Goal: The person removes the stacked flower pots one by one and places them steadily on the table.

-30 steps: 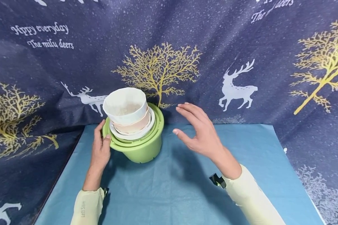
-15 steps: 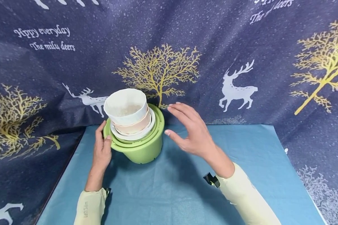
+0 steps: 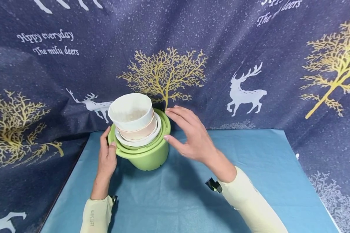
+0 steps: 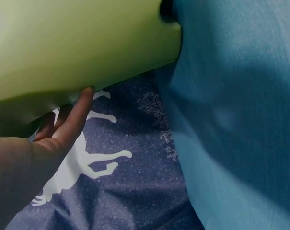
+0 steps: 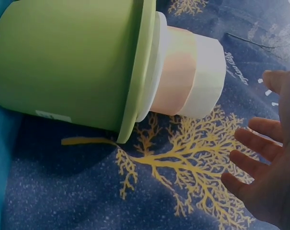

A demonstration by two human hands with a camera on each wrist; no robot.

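In the head view, a stack of nested flowerpots stands at the back left of the blue-covered table. Its base is a large green flowerpot (image 3: 148, 158); inside it sit more green rims, a white pot rim (image 3: 140, 141), a pale pink pot (image 3: 140, 132) and a white faceted pot (image 3: 125, 121) on top. My left hand (image 3: 107, 158) holds the green pot's left rim, thumb over the edge, other fingers partly hidden behind it. My right hand (image 3: 193, 136) is raised at the stack's right, fingers spread and holding nothing, fingertips overlapping the green rim's right side in this view.
The blue table cover (image 3: 175, 200) spreads in front of the stack. Close behind hangs a dark blue cloth (image 3: 215, 38) printed with yellow trees and white deer. A small black wrist device (image 3: 214, 185) sits at the right sleeve.
My right hand has moved left, closing on the stack's right side. The left hand keeps its place on the green pot's rim, and the stack stands where it was.
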